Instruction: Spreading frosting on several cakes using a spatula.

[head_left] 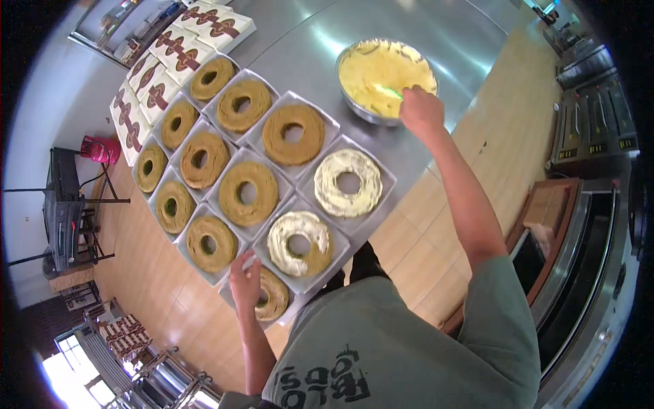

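1. The green spatula (388, 91) points leftward and slightly away from me, out of my right hand (422, 112); its long axis runs nearly sideways, its far end in the yellow cream (371, 68).
2. That cream sits in a metal bowl (368, 115) on a shiny steel table (293, 54).
3. Left of the bowl stand ring cakes in open white trays. One cake (327, 178) is coated with cream, the next (277, 245) only partly; the others are brown.
4. Printed white boxes (240, 33) line the table's far left. Beyond are a tan floor (194, 296), a pink bucket (102, 149) and, at right, ovens (589, 126).
5. My right fingers are closed around the spatula's handle, over the bowl's right side.
6. My left hand (244, 286) is at the nearest brown cake (276, 300), well apart from the spatula, fingers bent; I cannot tell whether they grip the tray.
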The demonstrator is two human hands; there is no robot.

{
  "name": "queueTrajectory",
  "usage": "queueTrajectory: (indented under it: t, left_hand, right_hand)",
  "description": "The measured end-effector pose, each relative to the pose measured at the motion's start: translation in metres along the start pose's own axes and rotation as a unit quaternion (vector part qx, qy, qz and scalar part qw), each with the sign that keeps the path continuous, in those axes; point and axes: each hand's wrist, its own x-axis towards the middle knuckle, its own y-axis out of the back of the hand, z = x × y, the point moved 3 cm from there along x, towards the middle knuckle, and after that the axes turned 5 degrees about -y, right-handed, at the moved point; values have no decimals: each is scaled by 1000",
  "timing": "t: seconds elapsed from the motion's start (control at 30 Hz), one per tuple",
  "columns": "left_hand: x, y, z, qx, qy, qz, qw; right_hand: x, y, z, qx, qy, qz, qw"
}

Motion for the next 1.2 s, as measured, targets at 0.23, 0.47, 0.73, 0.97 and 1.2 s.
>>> queueTrajectory:
  t: [0.23, 0.47, 0.73, 0.97, 1.2]
  left_hand:
    - [-6, -5, 27, 1, 40, 47, 998]
    - [11, -23, 65, -15, 68, 74, 995]
    - [35, -23, 85, 6, 49, 35, 998]
    - [26, 4, 38, -32, -15, 18, 999]
    - [0, 45, -37, -40, -34, 26, 998]
  right_hand:
    - [80, -69, -34, 52, 73, -120, 989]
    - [96, -85, -29, 151, 57, -190, 968]
    - [92, -71, 10, 361, 40, -266, 893]
    - [61, -34, 34, 660, -81, -344, 663]
    - [-78, 26, -21, 641, -51, -355, 678]
